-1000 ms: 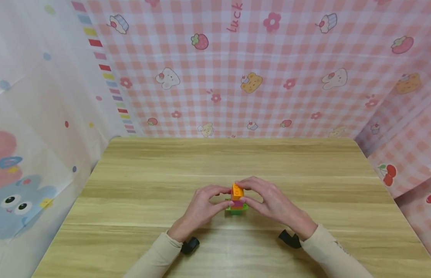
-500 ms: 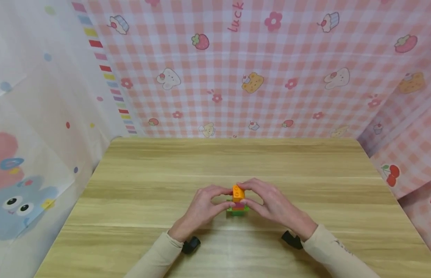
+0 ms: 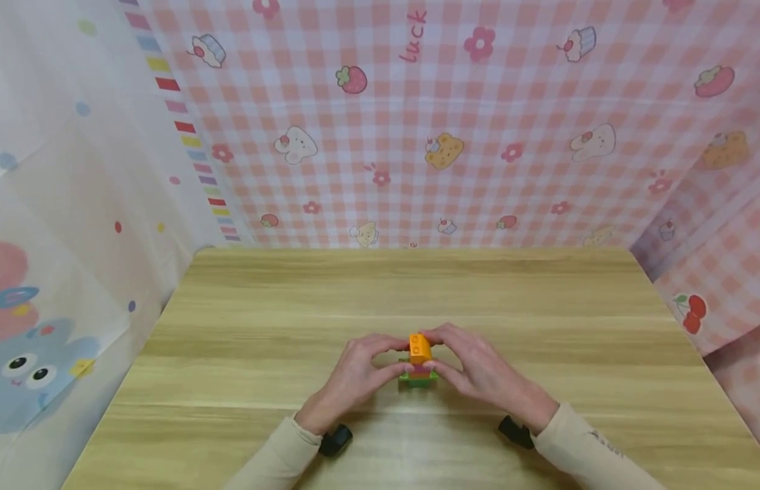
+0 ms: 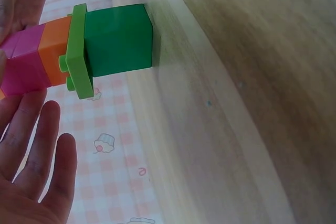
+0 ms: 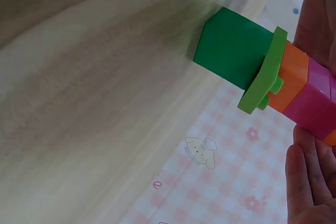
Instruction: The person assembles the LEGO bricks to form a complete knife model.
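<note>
Pale wood-grain laminate covers the table (image 3: 416, 286), which fills the near half of the head view and is crossed by lighter and darker bands running left to right. A small block tower (image 3: 419, 361) stands on it, near the middle and towards the near edge: a dark green block (image 4: 118, 40) sits on the wood, a flat light green plate (image 4: 79, 51) lies on that, and orange and magenta blocks are stacked above, with an orange block (image 3: 419, 346) at the top. The tower is flanked by both hands. The left hand (image 3: 355, 378) is curled against its left side, thumb low and fingertips at the top block, and the right hand (image 3: 477, 371) is curled against the right side in the same way, so the upper blocks are pinched between the two. In the left wrist view the other fingers (image 4: 37, 156) are seen lying straight and slightly apart beside the tower. Cream sleeves (image 3: 275, 459) cover both forearms, and a black wrist device (image 3: 335, 439) is worn on each. The far and right sides are closed off by a pink checked cloth (image 3: 477, 122) printed with strawberries, cupcakes and flowers, and the left side by a white cloth (image 3: 79, 204) bearing a blue cartoon figure.
</note>
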`<control>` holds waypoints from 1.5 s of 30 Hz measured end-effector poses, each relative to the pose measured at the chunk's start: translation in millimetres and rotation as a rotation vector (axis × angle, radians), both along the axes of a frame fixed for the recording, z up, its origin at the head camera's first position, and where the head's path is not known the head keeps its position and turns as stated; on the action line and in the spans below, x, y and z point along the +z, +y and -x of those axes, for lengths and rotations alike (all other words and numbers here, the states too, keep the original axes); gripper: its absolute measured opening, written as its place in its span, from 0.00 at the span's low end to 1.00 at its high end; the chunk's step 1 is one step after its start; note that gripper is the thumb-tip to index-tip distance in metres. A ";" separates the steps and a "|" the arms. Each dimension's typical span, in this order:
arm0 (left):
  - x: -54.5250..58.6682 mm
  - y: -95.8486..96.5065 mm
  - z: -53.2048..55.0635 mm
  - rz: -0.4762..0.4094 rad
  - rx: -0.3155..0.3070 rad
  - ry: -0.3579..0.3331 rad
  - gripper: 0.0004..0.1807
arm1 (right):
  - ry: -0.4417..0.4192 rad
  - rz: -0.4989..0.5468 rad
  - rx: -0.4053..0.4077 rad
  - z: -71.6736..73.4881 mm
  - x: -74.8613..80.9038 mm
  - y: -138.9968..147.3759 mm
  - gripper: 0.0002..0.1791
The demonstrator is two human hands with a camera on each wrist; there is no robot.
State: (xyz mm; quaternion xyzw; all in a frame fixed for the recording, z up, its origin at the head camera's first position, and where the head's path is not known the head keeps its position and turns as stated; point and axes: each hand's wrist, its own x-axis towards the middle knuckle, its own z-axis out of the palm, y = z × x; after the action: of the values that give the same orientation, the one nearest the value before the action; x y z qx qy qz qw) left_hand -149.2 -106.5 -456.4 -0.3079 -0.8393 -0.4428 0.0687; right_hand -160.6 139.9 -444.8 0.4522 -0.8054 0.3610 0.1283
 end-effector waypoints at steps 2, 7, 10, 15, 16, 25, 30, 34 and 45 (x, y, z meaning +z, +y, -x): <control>-0.4 0.2 0.7 -0.002 0.003 -0.009 0.17 | -0.013 -0.005 -0.017 0.3 0.4 -0.4 0.22; 0.6 0.4 2.2 0.004 0.018 -0.051 0.19 | -0.104 -0.003 -0.079 1.3 3.2 -1.4 0.23; 0.6 0.5 3.4 0.013 0.029 -0.067 0.19 | -0.161 0.003 -0.110 1.3 5.1 -2.1 0.23; -0.4 0.7 4.0 0.018 0.055 -0.095 0.20 | -0.185 -0.012 -0.138 0.8 7.0 -3.3 0.24; -0.6 0.8 3.7 0.017 0.062 -0.099 0.20 | -0.183 -0.013 -0.142 0.8 7.1 -3.5 0.24; -0.4 -1.5 0.5 0.025 0.061 -0.142 0.22 | -0.233 0.010 -0.186 -1.3 6.3 -6.1 0.25; -0.3 -5.4 0.1 0.038 0.072 -0.203 0.26 | -0.313 0.031 -0.225 0.0 9.3 -6.0 0.27; 0.5 -10.4 -0.7 0.043 0.095 -0.235 0.26 | -0.375 0.054 -0.246 4.1 10.9 -6.0 0.28; -0.6 -22.7 0.4 0.051 0.169 -0.222 0.24 | -0.530 0.080 -0.345 22.8 8.9 -6.5 0.25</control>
State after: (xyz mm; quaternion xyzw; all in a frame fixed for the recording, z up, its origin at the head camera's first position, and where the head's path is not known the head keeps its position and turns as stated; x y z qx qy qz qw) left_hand -149.5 -129.2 -457.0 -0.1869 -0.8757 -0.4451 0.0047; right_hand -183.4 133.4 -435.9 0.1940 -0.8607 0.4705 -0.0089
